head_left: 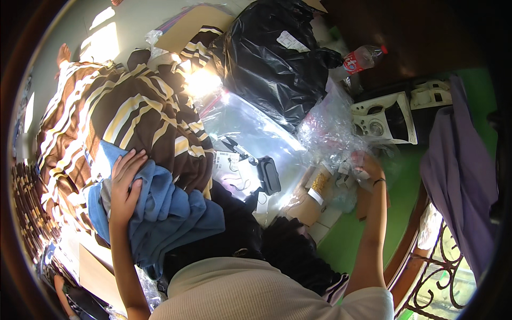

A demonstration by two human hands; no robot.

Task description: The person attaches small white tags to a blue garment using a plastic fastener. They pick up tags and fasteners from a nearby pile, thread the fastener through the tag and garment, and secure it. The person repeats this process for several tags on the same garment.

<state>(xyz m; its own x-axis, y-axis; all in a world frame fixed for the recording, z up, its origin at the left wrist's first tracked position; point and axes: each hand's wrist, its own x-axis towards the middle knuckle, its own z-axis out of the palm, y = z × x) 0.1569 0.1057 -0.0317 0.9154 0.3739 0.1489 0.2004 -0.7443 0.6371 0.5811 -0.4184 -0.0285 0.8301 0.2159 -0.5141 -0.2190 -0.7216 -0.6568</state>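
My left hand (127, 184) rests on a bunched blue cloth (170, 200), its fingers stretched out over the folds and the thumb apart. Under and beyond that cloth spreads a brown striped fabric (128, 117). Off to the right, my right hand (369, 166) reaches in among crinkled clear plastic wrap (333, 125) and small packages. Its fingers look curled, and what they hold is hidden. Just left of it lies a clear tube with yellow contents (320, 184). A large clear plastic bag (250, 122) lies between my hands, with scissors (238, 149) and a black case (269, 175) on it.
A full black plastic bag (272, 58) stands at the far middle. Beside it are a red-labelled bottle (362, 60) and a cream-and-black device (385, 120). Purple cloth (461, 165) hangs at right above a curled metal grille (440, 272). Another person's arm (63, 293) shows at lower left.
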